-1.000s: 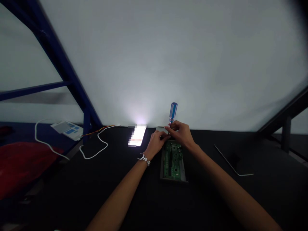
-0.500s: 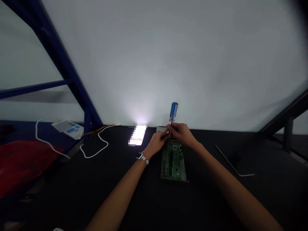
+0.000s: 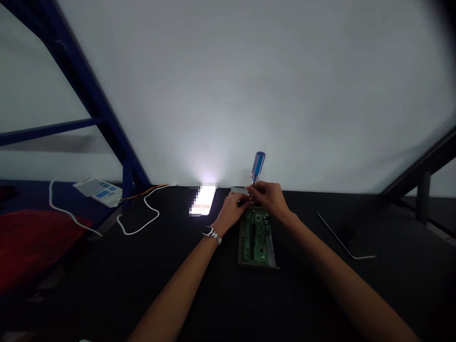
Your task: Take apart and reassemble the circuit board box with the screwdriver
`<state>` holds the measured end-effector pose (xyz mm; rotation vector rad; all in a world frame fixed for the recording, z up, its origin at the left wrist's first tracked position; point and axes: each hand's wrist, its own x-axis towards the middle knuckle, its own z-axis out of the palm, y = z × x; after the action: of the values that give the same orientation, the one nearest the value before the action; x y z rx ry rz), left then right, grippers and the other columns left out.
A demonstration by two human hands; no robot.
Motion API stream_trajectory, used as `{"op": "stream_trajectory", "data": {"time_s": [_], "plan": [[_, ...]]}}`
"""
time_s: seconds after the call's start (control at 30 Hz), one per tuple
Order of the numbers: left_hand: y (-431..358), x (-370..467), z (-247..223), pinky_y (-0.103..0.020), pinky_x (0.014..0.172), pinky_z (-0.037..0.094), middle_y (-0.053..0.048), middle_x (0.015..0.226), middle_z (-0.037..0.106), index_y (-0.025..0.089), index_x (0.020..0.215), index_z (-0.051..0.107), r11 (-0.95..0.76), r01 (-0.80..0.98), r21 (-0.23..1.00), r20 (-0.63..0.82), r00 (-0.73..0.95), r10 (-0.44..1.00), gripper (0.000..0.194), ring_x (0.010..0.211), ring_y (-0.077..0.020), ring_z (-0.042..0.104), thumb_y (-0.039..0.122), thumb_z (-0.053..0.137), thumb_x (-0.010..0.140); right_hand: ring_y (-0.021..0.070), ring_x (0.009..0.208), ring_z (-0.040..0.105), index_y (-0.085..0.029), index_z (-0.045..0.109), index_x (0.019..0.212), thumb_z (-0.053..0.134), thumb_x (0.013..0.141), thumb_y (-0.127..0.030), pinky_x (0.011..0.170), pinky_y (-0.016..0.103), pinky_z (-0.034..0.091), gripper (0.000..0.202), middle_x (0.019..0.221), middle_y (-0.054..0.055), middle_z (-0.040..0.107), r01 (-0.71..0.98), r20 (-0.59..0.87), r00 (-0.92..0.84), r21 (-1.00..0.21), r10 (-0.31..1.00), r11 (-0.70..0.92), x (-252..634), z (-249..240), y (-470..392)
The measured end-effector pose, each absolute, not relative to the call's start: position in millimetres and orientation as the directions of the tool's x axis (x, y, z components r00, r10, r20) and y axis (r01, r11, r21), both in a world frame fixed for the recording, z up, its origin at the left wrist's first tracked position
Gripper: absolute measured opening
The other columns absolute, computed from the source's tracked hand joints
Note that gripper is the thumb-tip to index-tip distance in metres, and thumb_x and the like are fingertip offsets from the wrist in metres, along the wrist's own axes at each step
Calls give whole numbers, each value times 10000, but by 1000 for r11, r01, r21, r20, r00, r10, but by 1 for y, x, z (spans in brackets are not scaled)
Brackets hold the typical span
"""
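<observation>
A screwdriver (image 3: 258, 165) with a clear blue handle stands nearly upright, leaning slightly right. My right hand (image 3: 272, 197) is closed round its shaft, low down near the tip. My left hand (image 3: 231, 211), with a metal-banded watch at the wrist, is pinched close beside it. At its fingertips shows a small dark part (image 3: 242, 202) that I cannot make out. Both hands are over the far end of a green circuit board (image 3: 259, 237) set in a grey metal tray (image 3: 271, 251). My fingers hide the screwdriver's tip.
A lit phone (image 3: 204, 199) lies left of my hands by the wall. Farther left are a white cable (image 3: 156, 213), a white-and-blue card (image 3: 103, 191) and red material (image 3: 35, 247). A thin light-edged dark panel (image 3: 351, 237) lies right on the black table (image 3: 221, 299). Blue frame bars (image 3: 96, 99) rise left.
The screwdriver's handle has tilted slightly to the right. My left fingers have shifted a little, and the dark part at their tips now shows. The board stays in place.
</observation>
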<state>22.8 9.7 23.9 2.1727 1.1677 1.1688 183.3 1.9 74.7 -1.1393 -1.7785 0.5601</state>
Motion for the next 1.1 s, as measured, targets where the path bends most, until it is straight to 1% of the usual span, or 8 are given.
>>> {"op": "stream_trajectory", "data": {"time_s": [0.13,0.3,0.37,0.53,0.6,0.77,0.97,1.1], "plan": [[8,20,23,-312,778,447,-41,876,679,208,1004,711,-596,455,661,461,381,802,185,863,-195,565,291,568,922,173,618,678,-174,679,869,519,925,-361,607,269,504,251,726,34,724,466,444,-265,-718,856,517,186,79,2],[7,21,21,-292,699,437,-33,773,633,194,918,732,-534,493,687,438,306,845,206,772,-180,569,340,587,908,181,686,692,-194,644,1122,505,927,-316,645,291,516,268,934,64,746,488,428,-298,-700,853,522,185,77,2],[7,22,21,-292,700,440,-30,755,624,191,891,729,-525,500,688,454,268,850,164,777,-184,571,321,630,879,179,688,683,-202,646,1100,568,892,-342,635,287,508,262,942,62,739,515,453,-243,-689,858,510,184,74,3],[8,27,21,-301,721,458,-32,739,631,194,828,721,-513,491,704,477,209,854,142,805,-197,576,335,700,826,151,585,606,-183,609,723,643,839,-402,566,253,451,250,646,14,667,538,509,-121,-688,852,487,184,68,6],[8,26,21,-312,742,464,-38,754,649,196,845,723,-517,491,701,482,208,851,144,839,-209,577,337,710,818,146,566,589,-182,588,664,636,844,-393,542,246,425,282,606,7,649,563,515,-119,-669,849,485,185,68,7],[7,20,23,-330,804,464,-47,926,702,222,1054,708,-587,434,684,485,331,810,202,920,-209,570,301,582,917,159,622,640,-177,678,864,558,901,-327,596,252,452,195,718,23,711,566,502,-221,-632,836,529,189,71,6],[6,18,22,-323,786,471,-53,871,673,212,994,727,-559,447,698,477,292,829,175,865,-197,588,292,601,903,178,691,687,-212,639,1136,542,912,-325,651,278,505,269,887,48,741,541,466,-262,-654,845,528,187,71,4],[5,20,23,-326,771,477,-51,818,656,203,927,726,-533,480,697,483,234,844,142,859,-210,587,308,657,862,177,642,661,-189,660,947,653,830,-405,601,273,502,246,774,40,722,516,470,-161,-709,868,480,187,68,5]]}}
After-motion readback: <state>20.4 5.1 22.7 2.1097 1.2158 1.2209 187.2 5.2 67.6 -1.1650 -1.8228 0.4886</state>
